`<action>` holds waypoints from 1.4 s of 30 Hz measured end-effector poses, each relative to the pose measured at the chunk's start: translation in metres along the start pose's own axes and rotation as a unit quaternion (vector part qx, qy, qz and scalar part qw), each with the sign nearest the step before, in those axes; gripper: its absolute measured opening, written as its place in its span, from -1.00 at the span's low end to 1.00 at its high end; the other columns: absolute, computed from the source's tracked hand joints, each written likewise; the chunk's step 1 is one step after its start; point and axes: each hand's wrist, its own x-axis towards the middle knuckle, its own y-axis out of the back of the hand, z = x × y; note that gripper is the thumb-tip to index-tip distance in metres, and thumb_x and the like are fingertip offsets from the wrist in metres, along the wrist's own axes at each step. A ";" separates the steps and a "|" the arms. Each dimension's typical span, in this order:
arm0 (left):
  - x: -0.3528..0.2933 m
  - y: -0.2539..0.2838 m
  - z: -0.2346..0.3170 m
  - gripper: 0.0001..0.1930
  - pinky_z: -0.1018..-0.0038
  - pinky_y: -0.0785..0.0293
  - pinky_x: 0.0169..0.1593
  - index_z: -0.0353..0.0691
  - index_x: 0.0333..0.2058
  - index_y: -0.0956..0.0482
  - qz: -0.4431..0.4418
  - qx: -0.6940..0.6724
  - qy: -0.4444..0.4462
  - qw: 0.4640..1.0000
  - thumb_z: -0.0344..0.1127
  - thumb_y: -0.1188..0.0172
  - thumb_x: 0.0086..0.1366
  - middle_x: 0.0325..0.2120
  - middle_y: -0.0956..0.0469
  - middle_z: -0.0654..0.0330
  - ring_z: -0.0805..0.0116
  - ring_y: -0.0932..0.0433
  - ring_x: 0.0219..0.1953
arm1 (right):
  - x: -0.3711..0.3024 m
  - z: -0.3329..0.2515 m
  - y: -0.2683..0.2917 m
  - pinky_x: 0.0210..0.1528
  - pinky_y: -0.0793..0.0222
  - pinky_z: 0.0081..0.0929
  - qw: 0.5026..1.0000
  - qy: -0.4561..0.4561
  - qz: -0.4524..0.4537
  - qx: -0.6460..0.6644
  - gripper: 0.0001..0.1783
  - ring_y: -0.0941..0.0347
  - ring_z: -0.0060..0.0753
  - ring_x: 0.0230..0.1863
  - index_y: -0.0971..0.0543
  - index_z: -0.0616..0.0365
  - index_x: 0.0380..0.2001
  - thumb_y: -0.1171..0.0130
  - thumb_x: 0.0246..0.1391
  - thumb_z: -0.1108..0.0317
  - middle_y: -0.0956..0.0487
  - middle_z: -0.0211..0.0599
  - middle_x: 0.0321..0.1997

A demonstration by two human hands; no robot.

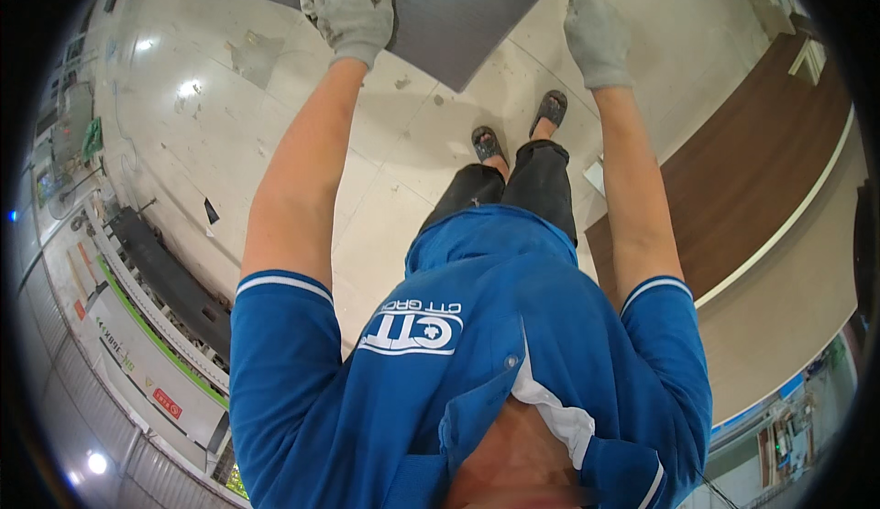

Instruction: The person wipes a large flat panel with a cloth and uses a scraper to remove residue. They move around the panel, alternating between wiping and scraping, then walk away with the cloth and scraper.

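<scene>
Holding a rag, left hand overlaps the cropped panel; right hand, grip unclear.

Open room spans the dark grey flat panel between the grey-gloved left hand, on a crumpled greyish cloth, and the grey-gloved right hand; a long dark-brown board bounds passage beyond the right forearm.

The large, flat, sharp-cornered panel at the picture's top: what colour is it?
The large, flat, sharp-cornered panel is dark grey, shown in the head view.
</scene>
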 end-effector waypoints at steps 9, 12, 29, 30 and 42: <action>0.000 0.006 0.007 -0.71 0.05 -0.28 0.28 -0.11 -0.01 -0.58 0.030 -0.044 -0.001 0.999 -0.14 -0.09 0.41 0.04 -0.55 -0.01 -0.07 -0.46 0.14 | -0.060 -0.053 -0.005 -0.29 -0.53 -0.26 0.992 0.105 -0.048 0.040 -0.82 -0.56 -0.23 -0.25 -0.58 0.09 -0.24 0.00 0.14 0.41 -0.58 -0.24 -0.16; 0.000 0.003 0.007 -0.64 0.04 -0.22 0.31 0.00 0.05 -0.58 0.008 -0.015 0.012 1.000 -0.03 -0.11 0.37 0.09 -0.55 0.06 0.00 -0.43 0.19 | -0.060 -0.061 -0.023 -0.29 -0.49 -0.30 0.979 0.085 -0.042 -0.179 -0.82 -0.51 -0.31 -0.25 -0.58 0.09 -0.25 -0.02 0.12 0.43 -0.55 -0.27 -0.21; -0.002 -0.003 0.011 -0.62 0.01 -0.16 0.34 -0.04 0.07 -0.56 -0.002 -0.042 0.033 0.999 -0.04 -0.11 0.38 0.09 -0.52 0.00 -0.02 -0.40 0.22 | -0.107 -0.015 -0.040 -0.11 -0.53 -0.13 0.850 -0.124 -0.476 0.189 -0.62 -0.63 0.03 -0.14 -0.59 0.13 0.04 -0.03 0.17 0.36 -0.65 0.02 -0.09; -0.002 -0.005 0.009 -0.63 0.01 -0.16 0.35 -0.02 0.07 -0.56 -0.011 -0.047 0.036 0.998 -0.04 -0.11 0.38 0.10 -0.52 0.00 -0.03 -0.39 0.23 | -0.113 0.011 -0.052 -0.08 -0.51 -0.10 0.877 -0.243 -0.406 0.081 -0.61 -0.60 0.14 -0.11 -0.62 -0.04 0.05 -0.01 0.17 0.36 -0.65 0.03 -0.07; -0.034 0.036 0.080 -0.74 -0.03 -0.21 0.32 -0.08 -0.05 -0.59 -0.063 -0.109 -0.110 0.986 -0.17 -0.10 0.37 0.05 -0.52 -0.08 -0.11 -0.39 0.21 | -0.146 0.153 -0.013 -0.30 -0.56 -0.50 0.726 -0.508 -0.015 0.464 -0.73 -0.59 -0.48 -0.36 -0.53 0.29 -0.05 0.05 0.42 0.32 -0.62 -0.23 -0.25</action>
